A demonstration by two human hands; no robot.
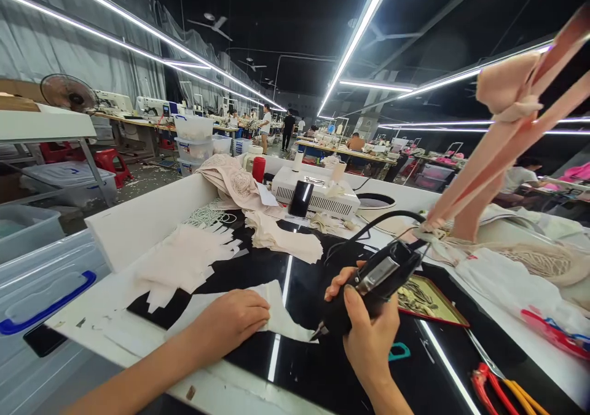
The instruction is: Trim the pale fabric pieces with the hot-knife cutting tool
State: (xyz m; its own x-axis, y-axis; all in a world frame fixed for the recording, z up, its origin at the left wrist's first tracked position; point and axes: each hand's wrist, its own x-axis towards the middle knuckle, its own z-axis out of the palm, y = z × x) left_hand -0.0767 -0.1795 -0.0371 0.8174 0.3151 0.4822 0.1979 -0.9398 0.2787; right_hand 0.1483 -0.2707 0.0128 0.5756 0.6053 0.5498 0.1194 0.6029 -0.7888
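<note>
My left hand (237,316) rests on a white fabric piece (288,316), its fingers together and bent down onto the cloth; the thumb is hidden. In my right hand (371,335) is a black corded handheld tool (364,292) with a pointed metal tip, the fingers wrapped round its body. That tip meets the right-hand corner of the fabric piece on the black glossy work surface (258,366). A stack of pale cut fabric (184,255) lies beyond my left hand. Another pale stack (283,237) sits farther back.
Pink fabric strips (502,150) hang down to the tool's rear end. To the right are a tray of small scraps (436,301), scissors (488,366) and a small teal object (399,351). A phone (300,198) leans on a white vented box (318,187). People stand in the background.
</note>
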